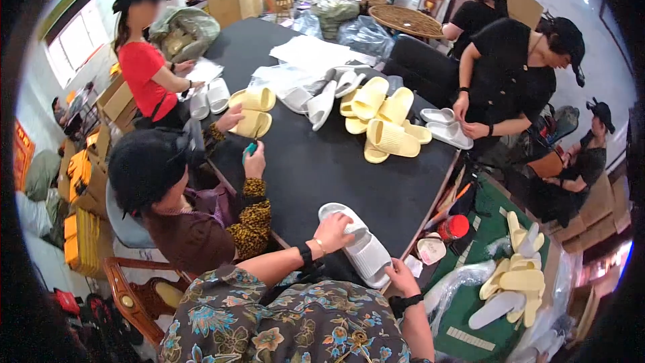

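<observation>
Far left, an orange stack point(80, 245) is standing by some boxes; next, a worker in a red top point(142, 70) is handling a white sheet point(205, 69) near two white slippers point(208, 97); in front, a worker in a black cap point(148, 168) is gripping a teal tool point(250, 150) beside a couple of yellow slides point(252, 111); moving right along the black table point(302, 161), my left hand point(332, 232) is resting half open on the white slide point(369, 255), fingers loosely bent over its far part; that slide is lying at the table's near edge, right in front of me (one or a pair, can't really tell); past it, a yellow pile point(386, 121) is sitting farther back; my right hand point(404, 277) is nearly closing on the slide's near end, thumb and fingers apparently pinching the rim; just right, a red-lidded jar point(455, 226) is standing near the table edge; above that, a worker in black point(514, 70) is touching a light pair point(447, 129); and far right, more yellow and white slippers point(521, 279) are lying on a green table point(462, 314).
</observation>
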`<state>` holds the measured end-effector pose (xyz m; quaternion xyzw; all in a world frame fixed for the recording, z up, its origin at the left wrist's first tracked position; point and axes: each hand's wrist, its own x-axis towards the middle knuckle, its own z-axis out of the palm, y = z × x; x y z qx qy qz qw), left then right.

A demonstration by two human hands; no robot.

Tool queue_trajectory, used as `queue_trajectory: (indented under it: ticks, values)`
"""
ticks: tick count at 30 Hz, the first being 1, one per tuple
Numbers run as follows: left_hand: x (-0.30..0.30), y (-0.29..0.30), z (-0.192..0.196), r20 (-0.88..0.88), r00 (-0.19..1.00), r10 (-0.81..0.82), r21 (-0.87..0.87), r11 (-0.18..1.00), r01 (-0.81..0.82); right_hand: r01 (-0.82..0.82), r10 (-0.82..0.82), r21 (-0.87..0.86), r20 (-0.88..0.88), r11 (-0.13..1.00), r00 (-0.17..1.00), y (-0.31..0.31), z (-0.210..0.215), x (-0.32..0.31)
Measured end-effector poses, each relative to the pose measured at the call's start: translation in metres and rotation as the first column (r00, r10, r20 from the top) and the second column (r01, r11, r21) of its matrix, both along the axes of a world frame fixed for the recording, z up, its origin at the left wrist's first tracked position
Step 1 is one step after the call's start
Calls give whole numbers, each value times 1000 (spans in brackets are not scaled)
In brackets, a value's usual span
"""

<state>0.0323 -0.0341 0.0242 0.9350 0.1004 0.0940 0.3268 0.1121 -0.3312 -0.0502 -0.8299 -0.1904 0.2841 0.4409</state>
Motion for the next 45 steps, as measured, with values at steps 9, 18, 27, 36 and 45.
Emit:
queue_trajectory:
  ticks: [9,18,27,36,45]
  values:
    - [-23,7,-63,-55,927,372,-425,831,-358,245,-161,198,-364,949,917,25,26,-11]
    - [-17,-37,-15,3,952,-306,-868,471,155,262,-147,537,-248,802,958,61,69,-25]
    - [-13,-30,29,168,977,-134,-820,531,214,190,-68,348,-335,918,940,63,113,-20]
    - [-20,18,49,50,904,-424,-620,697,361,643,-264,564,-610,518,747,32,91,35]
    - [-24,38,56,-136,950,-281,-440,876,196,898,-551,352,-709,264,440,-6,42,33]
